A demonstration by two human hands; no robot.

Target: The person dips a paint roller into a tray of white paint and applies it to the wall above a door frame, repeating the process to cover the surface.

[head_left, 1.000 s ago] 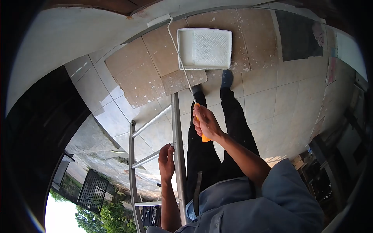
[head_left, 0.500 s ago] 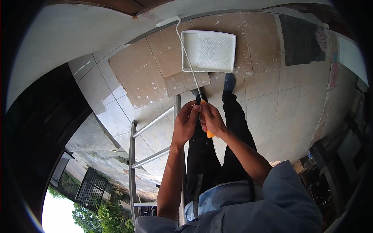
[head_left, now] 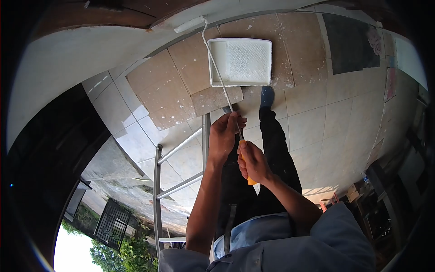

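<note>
On my remote feed, my right grip [head_left: 253, 164] clasps the handle [head_left: 251, 182] of the roller [head_left: 215, 66], whose length runs forward, slightly left, through my pinching left grip [head_left: 224, 137], nearer the head [head_left: 190, 24], past the tray [head_left: 242, 85].

Head-worn view, facing steeply down
</note>
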